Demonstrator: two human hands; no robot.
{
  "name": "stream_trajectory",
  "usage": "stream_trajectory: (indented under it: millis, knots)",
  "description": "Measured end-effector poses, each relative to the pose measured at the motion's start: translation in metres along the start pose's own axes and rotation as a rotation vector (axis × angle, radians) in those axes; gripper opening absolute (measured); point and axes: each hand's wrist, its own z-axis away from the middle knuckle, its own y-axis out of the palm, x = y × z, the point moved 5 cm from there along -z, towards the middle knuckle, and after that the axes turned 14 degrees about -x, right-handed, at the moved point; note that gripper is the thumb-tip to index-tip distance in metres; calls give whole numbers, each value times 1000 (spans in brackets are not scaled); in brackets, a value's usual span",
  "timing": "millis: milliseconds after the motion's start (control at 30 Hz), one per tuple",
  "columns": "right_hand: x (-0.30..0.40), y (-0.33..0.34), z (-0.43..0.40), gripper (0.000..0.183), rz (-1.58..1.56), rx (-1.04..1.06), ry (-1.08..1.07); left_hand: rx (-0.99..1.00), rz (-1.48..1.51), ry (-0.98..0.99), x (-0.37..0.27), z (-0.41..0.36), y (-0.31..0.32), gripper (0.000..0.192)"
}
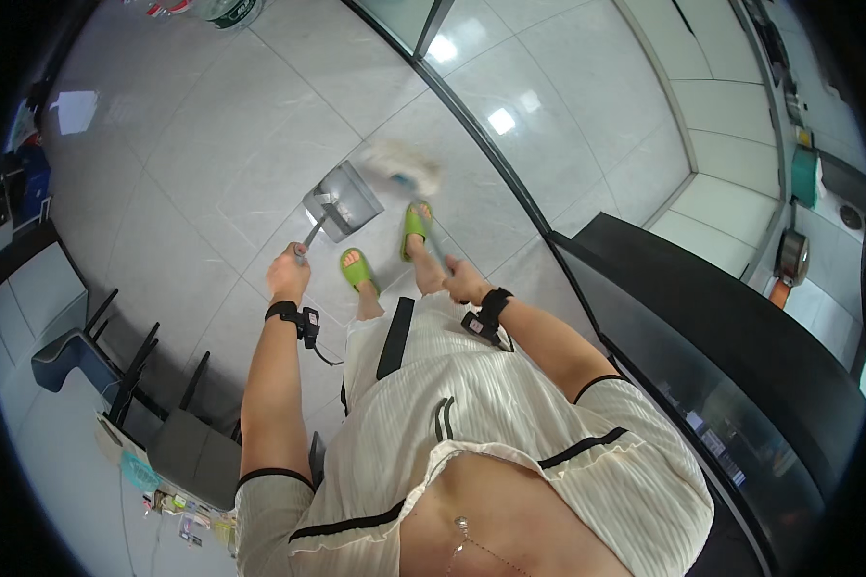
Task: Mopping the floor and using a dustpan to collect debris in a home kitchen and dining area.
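My left hand (289,275) grips the grey handle (315,232) of a long-handled dustpan. Its grey pan (353,198) rests on the tiled floor ahead of my feet, with something pale inside that I cannot make out. In my right hand (465,280) is the handle (434,234) of a broom. The broom's pale bristle head (404,167) is blurred and lies just right of the pan, beyond my right foot. Green slippers (357,268) are on my feet, between the two handles.
A dark door track (501,160) crosses the floor on the right, with a glass panel (397,21) beyond. A black-topped counter (693,303) stands at right. Grey chairs (195,454) and a table are at left. Plastic bottles (227,11) stand at the top.
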Motion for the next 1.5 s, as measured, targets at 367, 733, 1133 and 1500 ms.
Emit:
stream_trajectory:
  millis: [367, 733, 1133, 1500]
  knots:
    - [-11, -94, 43, 57, -305, 195, 189, -10, 64, -13, 9, 2, 4, 18]
    - [-68, -167, -65, 23, -443, -357, 202, -34, 78, -7, 4, 6, 1, 19]
    - [-66, -126, 37, 57, -589, 212, 364, -8, 119, -9, 6, 2, 2, 20]
    - [-82, -230, -2, 55, -508, -306, 281, -47, 79, 26, 3, 3, -1, 21]
